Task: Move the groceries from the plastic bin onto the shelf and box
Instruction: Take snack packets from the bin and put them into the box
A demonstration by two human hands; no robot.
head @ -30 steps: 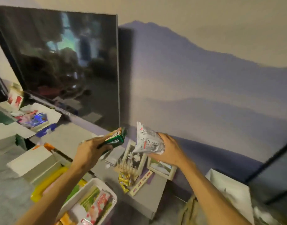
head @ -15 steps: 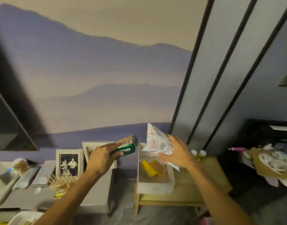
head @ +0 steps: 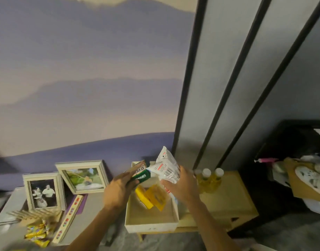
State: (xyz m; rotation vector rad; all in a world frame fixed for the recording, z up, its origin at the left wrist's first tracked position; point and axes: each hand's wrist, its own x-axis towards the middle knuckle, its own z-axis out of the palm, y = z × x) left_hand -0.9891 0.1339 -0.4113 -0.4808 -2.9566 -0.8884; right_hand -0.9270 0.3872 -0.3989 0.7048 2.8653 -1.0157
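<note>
Two hands reach up from the bottom of the frame over a white box (head: pixel 152 219) with yellow packs (head: pixel 152 196) inside. The left hand (head: pixel 117 192) grips a green carton (head: pixel 140 175) and the right hand (head: pixel 182 186) grips a white packet (head: pixel 165 166), both above the box's far end. Behind them, low center-right, small bottles (head: pixel 210 176) stand on a wooden table (head: pixel 231 200).

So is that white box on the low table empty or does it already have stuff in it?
Not empty: the white box holds yellow packets at its far end.
</note>
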